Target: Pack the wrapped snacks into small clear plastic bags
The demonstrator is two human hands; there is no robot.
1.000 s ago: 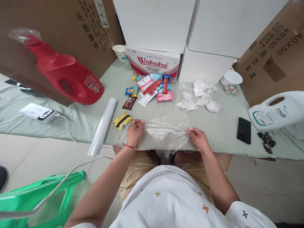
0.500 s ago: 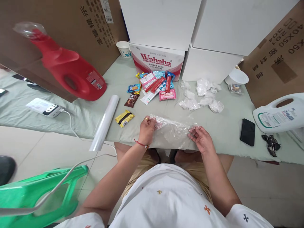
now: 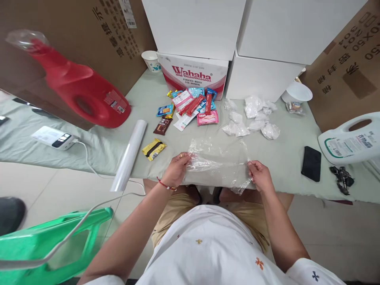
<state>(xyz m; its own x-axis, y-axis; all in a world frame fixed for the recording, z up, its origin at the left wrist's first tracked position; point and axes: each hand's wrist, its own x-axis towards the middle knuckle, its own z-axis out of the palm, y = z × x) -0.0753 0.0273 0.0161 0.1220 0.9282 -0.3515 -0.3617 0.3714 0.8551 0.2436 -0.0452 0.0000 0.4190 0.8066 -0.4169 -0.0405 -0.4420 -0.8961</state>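
Note:
A thin, crinkled sheet of clear plastic film point(image 3: 218, 162) is stretched between my hands at the front edge of the table. My left hand point(image 3: 177, 169) pinches its left side, fingers closed. On the opposite side, my right hand point(image 3: 261, 174) grips the film with curled fingers. Part of the film's lower right edge hangs past the table edge. A yellow snack packet point(image 3: 153, 149) lies beyond my left hand, with a brown cocoa packet point(image 3: 162, 125) behind it. Farther back is a pile of colourful snack packets point(image 3: 192, 105). Several crumpled white plastic bundles point(image 3: 258, 107) lie to its right.
A shiny roll point(image 3: 130, 154), a white power bank point(image 3: 55, 136) with a cable and a tilted red jug point(image 3: 86, 89) are at left. White boxes point(image 3: 264, 75) stand behind. At right are a phone point(image 3: 311, 163), keys point(image 3: 342, 179), a white jug point(image 3: 350, 138) and a bowl point(image 3: 297, 93).
My hands have moved apart and slightly toward me, spreading the film wider. My right hand's fingers have closed more firmly on its edge. The view has shifted a little.

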